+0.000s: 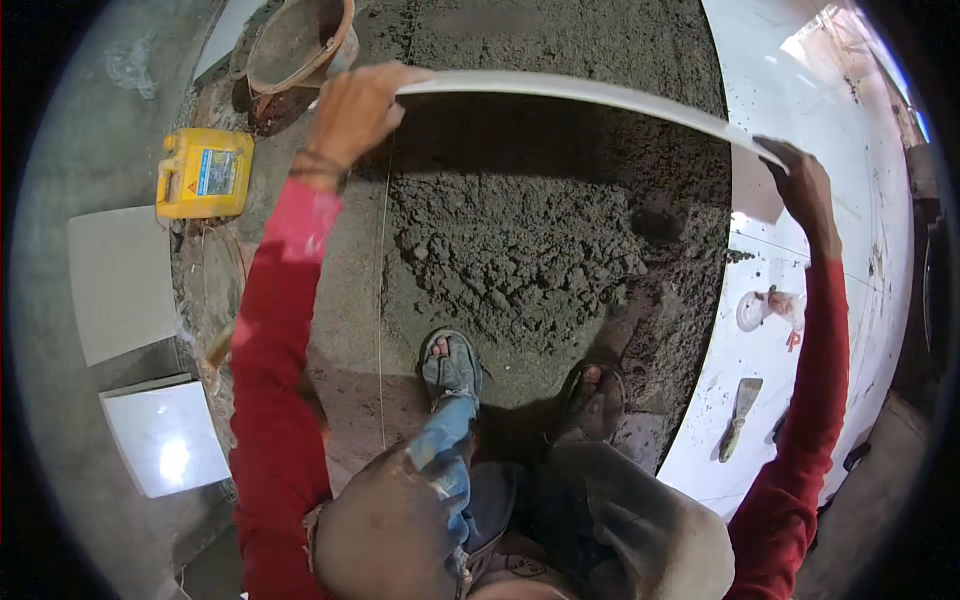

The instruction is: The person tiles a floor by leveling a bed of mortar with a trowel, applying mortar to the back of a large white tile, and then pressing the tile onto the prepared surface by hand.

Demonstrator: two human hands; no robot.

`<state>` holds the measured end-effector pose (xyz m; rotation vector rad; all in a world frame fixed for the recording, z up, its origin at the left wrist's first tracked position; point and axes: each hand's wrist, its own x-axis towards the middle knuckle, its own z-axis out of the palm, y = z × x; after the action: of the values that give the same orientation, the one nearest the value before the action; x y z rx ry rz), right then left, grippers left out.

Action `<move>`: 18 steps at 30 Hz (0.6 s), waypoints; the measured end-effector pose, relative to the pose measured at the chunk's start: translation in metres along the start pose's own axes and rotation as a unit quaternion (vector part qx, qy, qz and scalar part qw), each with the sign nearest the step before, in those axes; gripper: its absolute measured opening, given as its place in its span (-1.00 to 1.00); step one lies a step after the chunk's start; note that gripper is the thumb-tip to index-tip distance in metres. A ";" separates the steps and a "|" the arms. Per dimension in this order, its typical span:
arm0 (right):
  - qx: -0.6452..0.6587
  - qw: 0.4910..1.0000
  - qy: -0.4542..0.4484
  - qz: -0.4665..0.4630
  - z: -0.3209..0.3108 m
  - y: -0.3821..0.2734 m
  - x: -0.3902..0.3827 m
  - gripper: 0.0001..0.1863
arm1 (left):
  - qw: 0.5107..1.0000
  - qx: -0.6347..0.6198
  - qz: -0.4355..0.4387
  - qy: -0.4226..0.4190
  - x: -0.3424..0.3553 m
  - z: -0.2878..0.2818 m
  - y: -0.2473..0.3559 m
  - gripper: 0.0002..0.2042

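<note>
Out in front of me, a large white tile (560,90) is held up, seen almost edge-on as a long thin strip that the lens bends. My left hand (355,110) is closed on its left end, with the thumb below and the fingers over the edge. At the opposite end, my right hand (803,190) grips the tile with its fingers on the edge. Beneath it lies a bed of wet grey mortar (520,250), lumpy in the middle and smoother farther off. A broad dark shadow falls across the mortar under the tile.
White tiles (750,350) cover the floor on the right, carrying a scraper (740,420) and a suction cup (755,310). At left are a yellow jerrycan (205,173), a mortar basin (300,50) and loose tiles (165,440). A string (383,300) runs along the mortar's left side, near my feet.
</note>
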<state>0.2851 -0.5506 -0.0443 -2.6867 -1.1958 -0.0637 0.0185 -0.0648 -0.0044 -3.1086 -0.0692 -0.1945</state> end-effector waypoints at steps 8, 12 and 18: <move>-0.008 0.992 -0.125 -0.021 0.013 -0.025 -0.068 -0.44 | 0.994 -0.076 0.025 -0.077 -0.088 0.021 0.014 -0.59; 0.051 0.985 -0.163 0.033 -0.034 -0.043 -0.106 -0.57 | 0.990 -0.083 0.069 -0.091 -0.123 -0.009 0.054 -0.53; -0.004 0.982 -0.170 0.081 -0.027 0.011 -0.029 -0.67 | 0.983 -0.140 0.025 -0.116 -0.017 -0.018 0.019 -0.67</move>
<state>0.2748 -0.5849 -0.0236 -2.8701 -1.0521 0.4304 0.0003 -0.0853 0.0113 -3.3926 0.0368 0.1772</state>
